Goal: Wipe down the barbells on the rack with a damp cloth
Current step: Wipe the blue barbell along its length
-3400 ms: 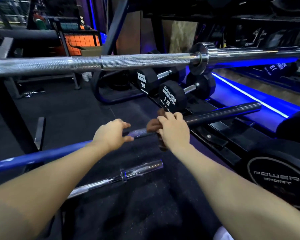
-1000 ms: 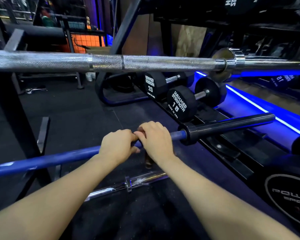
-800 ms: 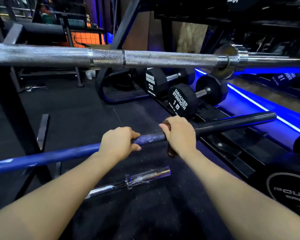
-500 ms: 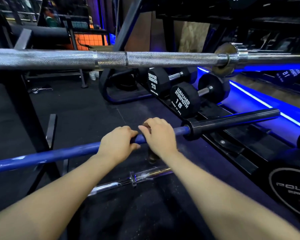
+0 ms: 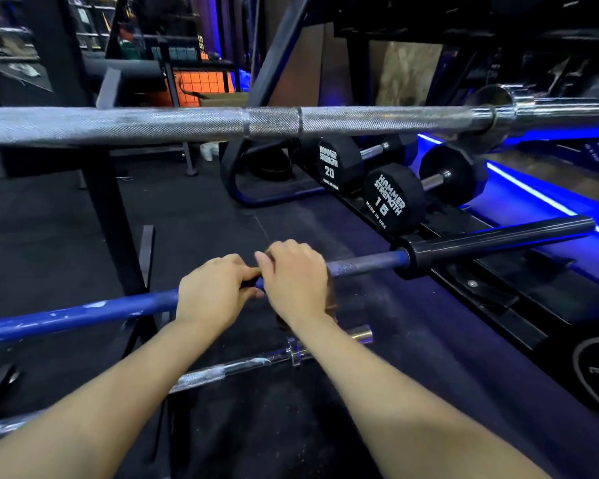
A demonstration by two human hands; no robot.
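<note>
At centre frame, left hand [image 5: 215,295] and right hand [image 5: 296,281] grip the blue barbell [image 5: 83,314]; brown cloth [image 5: 329,292] under the right palm, protruding at 3 o'clock.

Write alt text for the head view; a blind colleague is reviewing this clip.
Both hands grip a blue barbell on the rack: the left hand holds it bare, the right hand wraps a brown cloth around it. A silver barbell crosses above; dumbbells sit behind.

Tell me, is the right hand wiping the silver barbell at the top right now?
No, the right hand grips the brown cloth on the blue barbell, well below the silver barbell.
</note>
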